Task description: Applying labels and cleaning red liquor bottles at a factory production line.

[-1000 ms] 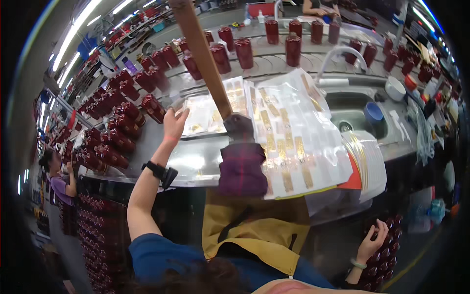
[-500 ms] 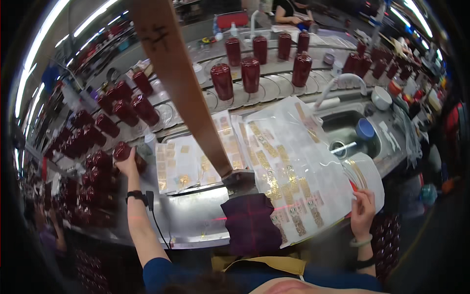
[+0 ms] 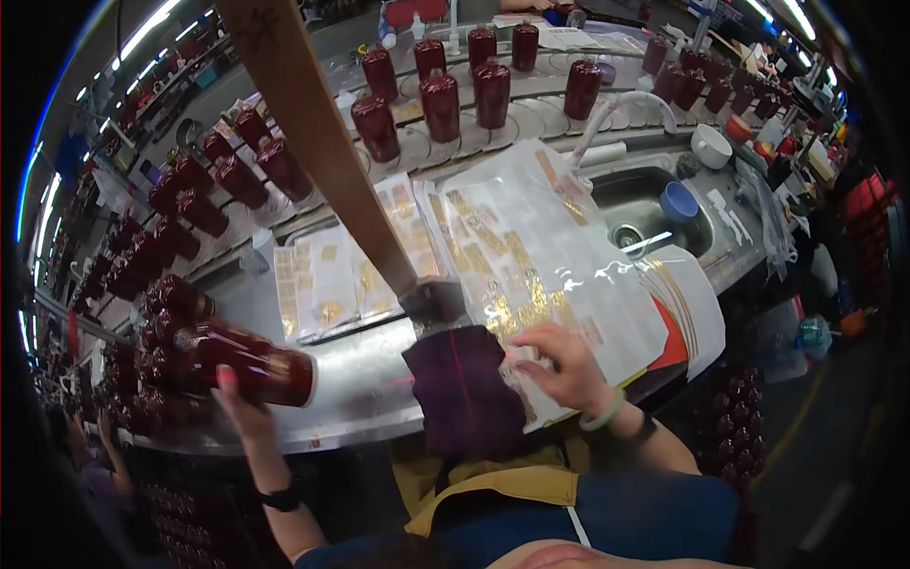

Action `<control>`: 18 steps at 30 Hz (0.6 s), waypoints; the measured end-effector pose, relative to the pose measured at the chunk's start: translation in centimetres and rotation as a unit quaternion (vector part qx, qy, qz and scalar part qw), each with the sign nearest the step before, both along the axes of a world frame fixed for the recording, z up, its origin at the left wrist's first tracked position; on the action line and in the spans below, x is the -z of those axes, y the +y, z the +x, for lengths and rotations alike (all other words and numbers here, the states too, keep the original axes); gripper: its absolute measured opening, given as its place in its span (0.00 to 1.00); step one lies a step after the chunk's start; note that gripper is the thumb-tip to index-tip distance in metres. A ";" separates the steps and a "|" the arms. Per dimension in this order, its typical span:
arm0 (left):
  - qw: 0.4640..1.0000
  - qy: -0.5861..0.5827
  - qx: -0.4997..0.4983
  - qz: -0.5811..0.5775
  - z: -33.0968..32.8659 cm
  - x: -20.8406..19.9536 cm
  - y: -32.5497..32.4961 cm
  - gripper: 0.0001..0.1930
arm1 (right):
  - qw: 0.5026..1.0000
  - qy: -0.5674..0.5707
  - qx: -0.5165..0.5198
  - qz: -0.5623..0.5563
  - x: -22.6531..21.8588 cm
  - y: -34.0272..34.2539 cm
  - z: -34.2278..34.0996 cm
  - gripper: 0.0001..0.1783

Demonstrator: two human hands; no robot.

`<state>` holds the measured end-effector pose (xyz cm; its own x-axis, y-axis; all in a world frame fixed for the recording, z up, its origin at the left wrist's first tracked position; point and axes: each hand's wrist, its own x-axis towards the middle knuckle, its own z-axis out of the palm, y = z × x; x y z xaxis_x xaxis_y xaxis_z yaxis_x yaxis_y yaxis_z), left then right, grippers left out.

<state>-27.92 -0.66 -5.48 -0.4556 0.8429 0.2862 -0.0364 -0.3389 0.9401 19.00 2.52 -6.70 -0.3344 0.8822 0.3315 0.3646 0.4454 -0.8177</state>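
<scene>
On the metal surface (image 3: 370, 379), the left hand (image 3: 242, 398) has its grip clenched round a tilted dark red bottle (image 3: 251, 365). The right hand (image 3: 559, 365), grip released, presses flat on a clear label sheet (image 3: 540, 256).

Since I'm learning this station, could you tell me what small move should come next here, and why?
Probably bring the dark red bottle in toward the dark cloth. The left hand holds it on its side at the counter's edge, while the right hand rests on the sheet of gold labels.

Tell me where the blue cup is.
In the head view, upper right: the blue cup sits in the steel sink, right of the drain and below the white bowl.
</scene>
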 end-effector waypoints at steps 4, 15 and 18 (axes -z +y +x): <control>0.974 -0.136 0.162 -0.076 10.3 3.3 -1.6 0.40 | 0.981 0.029 -0.177 0.069 -1.0 -1.0 -5.6 0.43; 0.913 -0.193 0.272 -0.233 23.2 4.3 -2.6 0.30 | 0.994 0.007 -0.072 -0.085 1.2 -5.6 -3.0 0.67; 0.919 -0.202 0.273 -0.202 22.9 5.6 -1.3 0.29 | 0.990 0.018 -0.066 -0.121 1.5 -5.0 -3.8 0.67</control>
